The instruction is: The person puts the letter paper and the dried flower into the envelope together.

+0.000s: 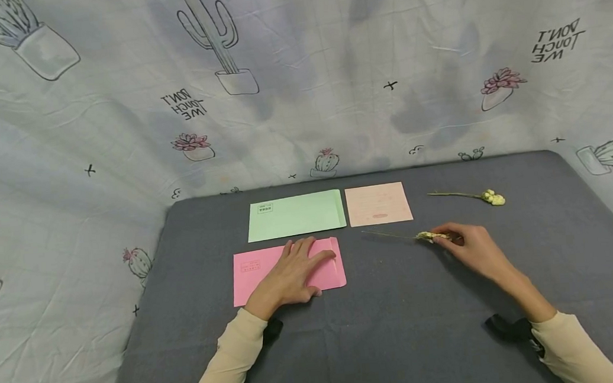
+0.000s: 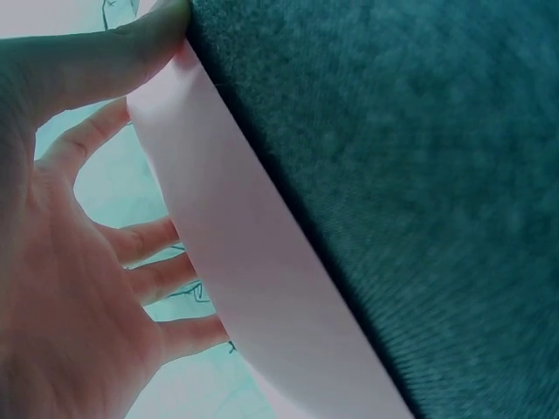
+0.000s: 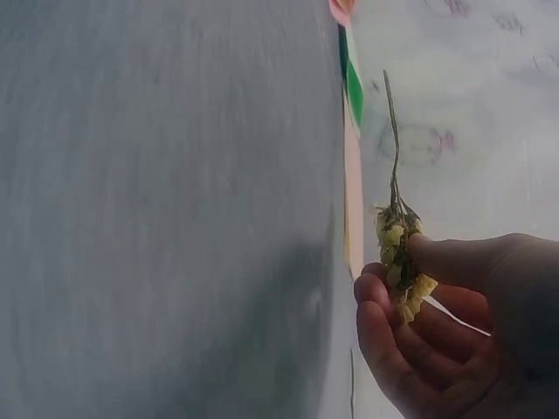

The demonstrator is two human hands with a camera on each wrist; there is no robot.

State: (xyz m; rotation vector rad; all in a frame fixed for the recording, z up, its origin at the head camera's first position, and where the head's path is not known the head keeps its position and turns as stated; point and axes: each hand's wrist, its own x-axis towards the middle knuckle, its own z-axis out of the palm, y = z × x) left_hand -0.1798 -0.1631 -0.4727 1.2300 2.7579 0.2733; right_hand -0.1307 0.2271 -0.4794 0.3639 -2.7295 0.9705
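My left hand (image 1: 291, 274) lies spread over a pink envelope (image 1: 251, 278) on the table. In the left wrist view its fingers are fairly straight, and the thumb (image 2: 96, 65) reaches along the envelope's near edge. To the right, my right hand (image 1: 476, 251) pinches a dried yellow flower (image 1: 424, 236) by its head, between thumb and fingers. The thin stem points left, away from the hand. In the right wrist view the small yellow blossoms (image 3: 393, 240) show above the fingertips, part of them hidden by the thumb.
A pale green envelope (image 1: 297, 217) lies behind the pink one, with a peach card (image 1: 378, 204) beside it. Farther right is a second dried yellow flower (image 1: 492, 197). A dark grey cloth (image 1: 402, 339) covers the table, and a printed cactus curtain (image 1: 300, 97) hangs behind.
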